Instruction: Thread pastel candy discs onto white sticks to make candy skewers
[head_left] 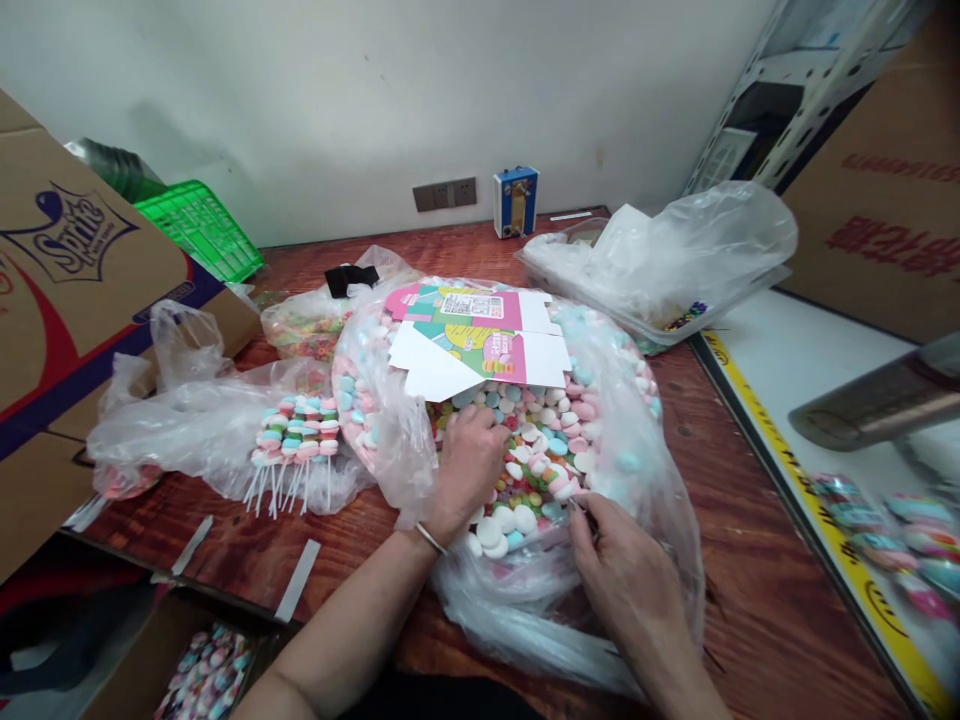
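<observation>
A large clear plastic bag (634, 520) lies spread on the table, full of pink, white and blue marshmallow-like candies (577, 412) and colourful gummy rings (517, 490). My left hand (472, 460) reaches down into the candies with its fingers curled; the fingertips are partly hidden. My right hand (626, 560) is closed in a pinch on a candy skewer (556, 478), whose threaded candies point up and left over the pile. Finished-looking candy skewers (296, 432) with white sticks lie side by side on plastic at the left. A flat printed carton (480, 345) rests on top of the bag.
Left stand a Sprite box (67, 270) and a green basket (202, 232). A plastic-covered tray (652, 270) is at the back right, near a blue device (515, 203). Wrapped candies (862, 525) lie at the right; an open carton (142, 640) of candies is below left.
</observation>
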